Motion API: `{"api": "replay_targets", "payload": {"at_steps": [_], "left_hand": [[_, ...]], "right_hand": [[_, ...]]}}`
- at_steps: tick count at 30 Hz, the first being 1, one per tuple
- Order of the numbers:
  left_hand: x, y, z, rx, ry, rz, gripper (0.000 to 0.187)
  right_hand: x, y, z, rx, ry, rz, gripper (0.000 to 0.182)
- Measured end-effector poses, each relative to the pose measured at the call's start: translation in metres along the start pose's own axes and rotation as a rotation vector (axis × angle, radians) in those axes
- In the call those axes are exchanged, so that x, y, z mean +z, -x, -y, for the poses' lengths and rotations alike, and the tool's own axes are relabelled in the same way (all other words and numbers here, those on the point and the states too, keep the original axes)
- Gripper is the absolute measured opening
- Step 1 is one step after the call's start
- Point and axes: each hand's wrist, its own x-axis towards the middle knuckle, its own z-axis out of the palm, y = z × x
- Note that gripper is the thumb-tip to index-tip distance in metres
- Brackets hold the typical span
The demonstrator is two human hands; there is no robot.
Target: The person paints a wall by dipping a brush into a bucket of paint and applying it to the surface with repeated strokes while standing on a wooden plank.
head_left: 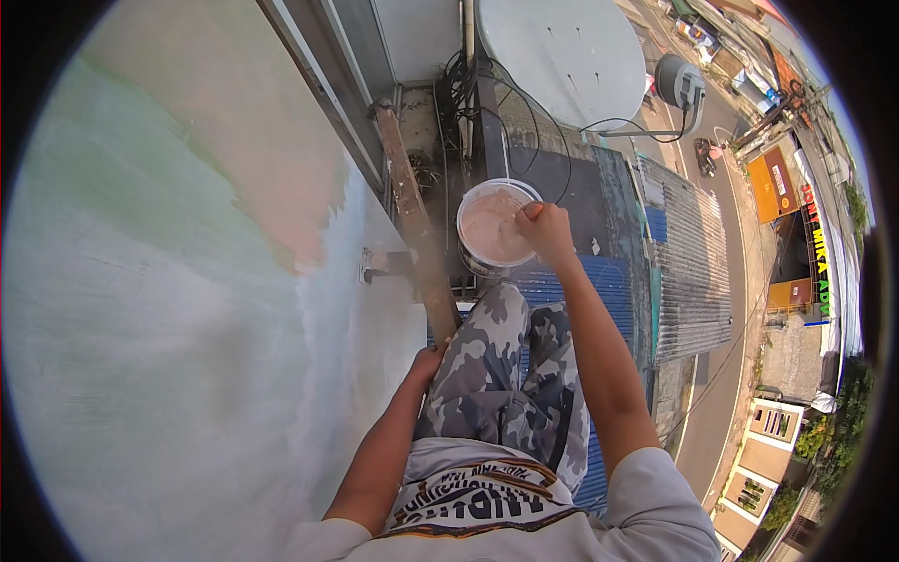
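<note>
A white bucket (465, 245) of pinkish paint (492, 225) stands ahead of my knees, beside a long wooden plank (412, 197). My right hand (545, 229) is closed in a fist over the bucket's right side, above the paint. Whatever it grips is hidden by the fingers. Down by my thigh, my left hand (429, 362) is closed around the near end of the plank. Along my left side runs a wall (215, 328) with pink paint (272, 159) over its upper part and pale green and white below.
A large satellite dish (562, 61) with its receiver arm juts out ahead on the right, with black cables (459, 94) near its base. Corrugated roofing (693, 262) and a street (712, 375) lie far below to the right. A small metal bracket (367, 267) sticks out of the wall.
</note>
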Motion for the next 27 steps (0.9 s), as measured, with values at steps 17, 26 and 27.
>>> {"api": "replay_targets", "payload": {"at_steps": [17,26,27], "left_hand": [[-0.003,0.013,-0.015,0.006,0.108,0.121,0.088],[-0.007,0.009,-0.008,0.015,0.064,0.063,0.077],[-0.006,0.012,-0.012,0.023,0.038,0.056,0.076]], "right_hand": [[-0.007,0.057,-0.02,0.044,-0.285,-0.212,0.025],[0.016,0.073,-0.049,0.562,-1.27,-0.251,0.027],[0.017,0.076,-0.051,0.582,-1.33,-0.275,0.027]]}}
